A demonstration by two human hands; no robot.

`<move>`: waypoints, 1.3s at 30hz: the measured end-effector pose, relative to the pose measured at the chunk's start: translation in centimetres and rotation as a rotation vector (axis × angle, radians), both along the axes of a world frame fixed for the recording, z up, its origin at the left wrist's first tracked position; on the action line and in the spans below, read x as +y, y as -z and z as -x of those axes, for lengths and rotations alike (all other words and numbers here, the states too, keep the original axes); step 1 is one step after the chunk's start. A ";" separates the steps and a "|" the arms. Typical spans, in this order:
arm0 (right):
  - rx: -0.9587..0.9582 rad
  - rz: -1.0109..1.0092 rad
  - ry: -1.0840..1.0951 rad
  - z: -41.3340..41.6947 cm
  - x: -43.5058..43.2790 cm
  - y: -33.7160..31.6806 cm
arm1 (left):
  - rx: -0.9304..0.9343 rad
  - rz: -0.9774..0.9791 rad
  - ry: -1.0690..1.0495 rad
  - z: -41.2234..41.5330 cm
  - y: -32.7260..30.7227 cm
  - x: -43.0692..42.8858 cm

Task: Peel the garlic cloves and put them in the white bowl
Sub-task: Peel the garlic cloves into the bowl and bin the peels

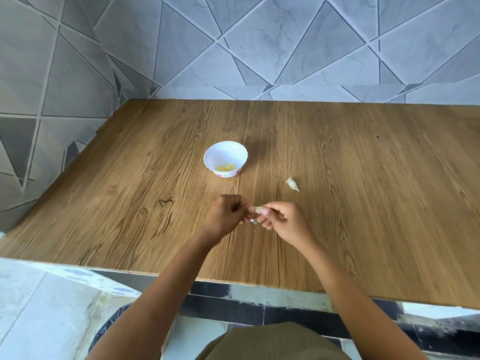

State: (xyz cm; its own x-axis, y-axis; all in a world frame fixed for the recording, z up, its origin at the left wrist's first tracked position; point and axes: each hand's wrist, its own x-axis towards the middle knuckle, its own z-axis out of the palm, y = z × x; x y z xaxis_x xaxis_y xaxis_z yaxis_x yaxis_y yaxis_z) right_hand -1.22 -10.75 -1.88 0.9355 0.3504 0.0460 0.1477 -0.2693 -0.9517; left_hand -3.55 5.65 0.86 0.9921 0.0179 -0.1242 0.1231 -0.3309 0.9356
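Held over the tabletop [363, 229], about midway along it and toward the near edge: a garlic clove [257, 209], pinched at both ends. On its left end, the left hand [226, 215], fingers curled in, thumb and forefinger clamped on the clove. On its right end, the right hand [281, 219], fingertips likewise closed on it, remaining fingers bent under. Just beneath the clove, between the two hands, a pale scrap [253, 221], probably loose skin. Too small to tell whether it hangs from the fingers or lies on the wood.

Farther toward the far edge and slightly left of the hands stands the white bowl [220, 153], upright, with a scalloped rim and a pink pattern at the base, well apart from both hands. Holds a few yellowish peeled cloves [226, 167] at the bottom.

Right of the bowl, beyond the right hand, lies one unpeeled clove [292, 184], alone on the wood, papery skin on, touching nothing.

Behind the far edge and along the left edge, a grey tiled wall [285, 48]. Below the near edge, pale floor tiles [39, 307] and an olive garment [272, 344].
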 end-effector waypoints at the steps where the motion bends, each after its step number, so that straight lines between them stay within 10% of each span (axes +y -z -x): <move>1: 0.072 -0.027 -0.006 -0.1 -0.1 -0.1 | 0.007 0.004 0.008 0.0 0.1 0.0; 5: 0.251 -0.036 0.032 0.0 -0.1 -0.4 | 0.029 0.060 0.005 0.1 0.5 -0.1; 12: -0.183 0.236 0.273 0.6 -0.1 0.5 | 0.033 0.118 -0.081 0.0 0.9 0.8; 21: -0.199 0.203 0.109 0.4 0.2 0.4 | 0.059 0.142 -0.114 -0.1 1.1 0.9; 28: 0.230 -0.176 0.078 0.3 0.4 -0.6 | 0.040 0.101 0.004 -0.2 0.9 0.9; 34: 1.022 -0.694 0.108 -0.3 -0.1 -2.4 | -0.044 0.241 0.090 0.1 0.0 0.4; 39: 1.027 -0.707 0.078 -0.1 -0.4 -2.4 | -0.022 0.294 0.117 0.2 0.0 0.2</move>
State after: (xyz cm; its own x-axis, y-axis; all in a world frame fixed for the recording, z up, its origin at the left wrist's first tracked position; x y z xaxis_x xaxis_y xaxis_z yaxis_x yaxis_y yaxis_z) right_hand -1.13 -11.13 0.48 0.6678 0.4888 -0.5614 -0.7417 0.3731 -0.5574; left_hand -3.79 5.90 0.86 0.9878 -0.1298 -0.0860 0.0792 -0.0569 0.9952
